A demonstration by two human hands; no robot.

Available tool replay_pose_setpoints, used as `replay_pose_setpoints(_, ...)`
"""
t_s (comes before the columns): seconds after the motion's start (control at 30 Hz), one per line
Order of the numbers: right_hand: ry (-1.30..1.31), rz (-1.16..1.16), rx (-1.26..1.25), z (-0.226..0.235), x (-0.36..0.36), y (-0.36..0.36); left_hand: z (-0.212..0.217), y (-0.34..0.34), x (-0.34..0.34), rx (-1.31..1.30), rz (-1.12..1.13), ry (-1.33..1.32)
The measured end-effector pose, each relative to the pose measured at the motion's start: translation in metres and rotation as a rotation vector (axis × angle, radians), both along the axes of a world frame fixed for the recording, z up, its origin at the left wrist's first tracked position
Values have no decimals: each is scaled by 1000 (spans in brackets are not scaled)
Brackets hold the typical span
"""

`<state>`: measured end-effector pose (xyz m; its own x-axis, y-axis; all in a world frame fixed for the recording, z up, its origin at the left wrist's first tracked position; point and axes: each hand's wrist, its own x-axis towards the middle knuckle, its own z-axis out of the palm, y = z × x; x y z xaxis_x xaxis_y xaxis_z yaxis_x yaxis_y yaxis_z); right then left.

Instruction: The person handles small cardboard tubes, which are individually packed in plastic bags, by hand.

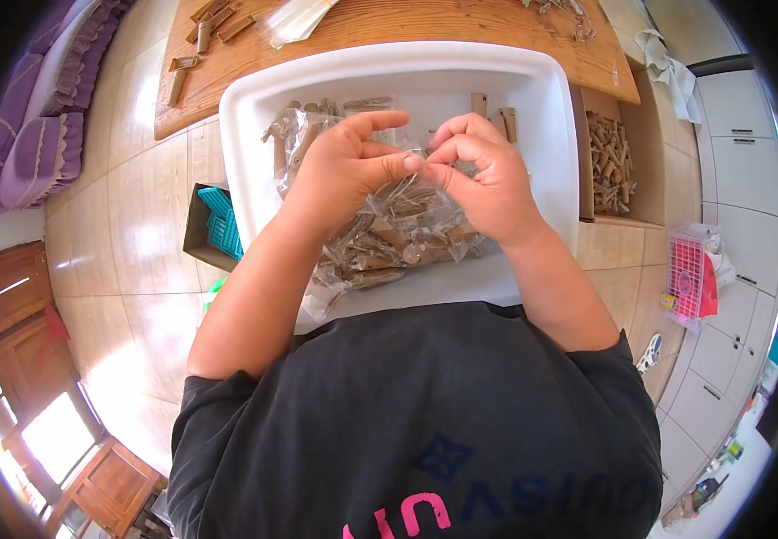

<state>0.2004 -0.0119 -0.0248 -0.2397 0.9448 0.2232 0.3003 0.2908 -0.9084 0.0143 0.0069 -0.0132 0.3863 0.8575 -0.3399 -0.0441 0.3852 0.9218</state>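
Note:
Over a white plastic tub (546, 99), my left hand (344, 171) and my right hand (488, 180) meet with thumbs and fingertips pinched together. Between them is the edge of a clear plastic bag (404, 190); its lower part merges with the heap beneath, so its contents cannot be told apart. That heap of clear bags (389, 247) holds small tan-brown pieces and fills the tub's middle and near side. More bagged pieces (294, 144) lie beyond my left hand. A few loose brown pieces (480, 104) rest against the tub's far right inside.
Behind the tub is a wooden table (443, 27) bearing loose brown pieces (213, 20) and flat clear bags (299, 20). A cardboard box (649, 162) of brown pieces stands at right. Left are a box with teal baskets (221, 225) and a purple-covered sofa (38, 153).

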Motion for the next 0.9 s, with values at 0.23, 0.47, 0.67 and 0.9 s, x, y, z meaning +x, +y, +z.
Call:
replay_pose_setpoints(0.23, 37, -44, 58, -1, -6, -1, -2, 0, -1, -33, 42, -89)
replay_pose_setpoints(0.47, 196, 23, -14, 0, -10, -2, -1, -2, 4, -81, 209, -156)
replay_pose_setpoints(0.67, 211, 30, -97, -6, 0, 3, -3, -2, -1, -150, 115, -117)
replay_pose_setpoints(0.9, 160, 98, -186, 5, 3, 6, -8, -6, 5, -32, 146, -42)
